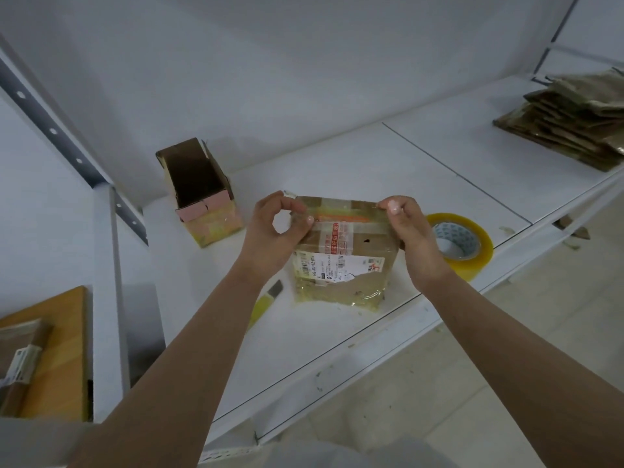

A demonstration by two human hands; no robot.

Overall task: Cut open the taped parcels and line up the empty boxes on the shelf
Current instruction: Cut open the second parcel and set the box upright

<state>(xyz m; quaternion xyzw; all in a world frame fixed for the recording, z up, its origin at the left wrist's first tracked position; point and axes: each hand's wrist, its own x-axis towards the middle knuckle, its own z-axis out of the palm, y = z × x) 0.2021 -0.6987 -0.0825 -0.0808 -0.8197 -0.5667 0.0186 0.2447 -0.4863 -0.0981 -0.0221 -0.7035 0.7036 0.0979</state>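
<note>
Arms outstretched — each hand [275, 228] [410, 228] pinching the parcel [341, 261] top.

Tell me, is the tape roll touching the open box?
Apart. The head view shows the tape roll and the open box standing on opposite sides of the parcel.

Taped parcel [341, 251]: brown cardboard wrapped in clear tape, torn white shipping label on its near face, standing upright at frame centre on the white shelf [337, 157]. Empty box [202, 194]: brown cardboard, top open, flaps up, pink inner edge, standing left of centre, well apart from the parcel.
</note>
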